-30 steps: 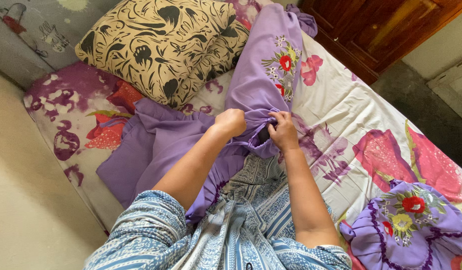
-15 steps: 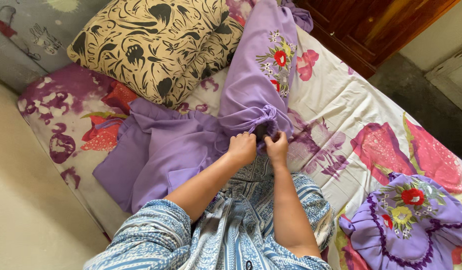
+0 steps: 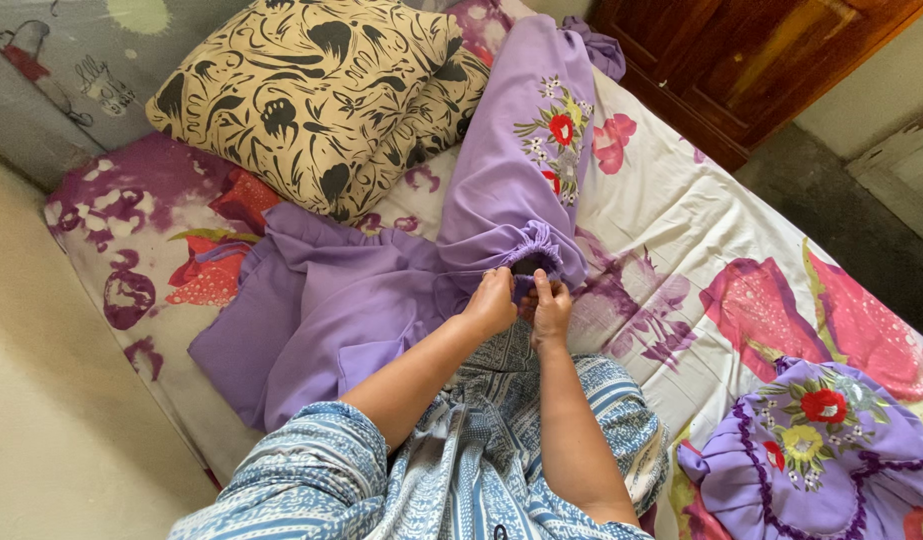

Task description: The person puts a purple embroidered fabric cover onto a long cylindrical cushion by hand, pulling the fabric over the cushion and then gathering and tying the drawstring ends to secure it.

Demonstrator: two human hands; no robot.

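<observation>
Purple bolster cover (image 3: 526, 170) lies mid-bed, gathered mouth (image 3: 537, 250) at near end. Left hand (image 3: 493, 303) and right hand (image 3: 551, 310) both pinched narrow on ruffle. Risk: thin gathered cloth slips from fingertips, mouth springs slack; loose purple fabric (image 3: 321, 320) at left could snag.

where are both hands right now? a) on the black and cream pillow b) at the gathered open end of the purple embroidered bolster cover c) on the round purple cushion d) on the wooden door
b: the left hand and right hand meet at the gathered opening of the purple bolster cover, away from the patterned pillow.
</observation>
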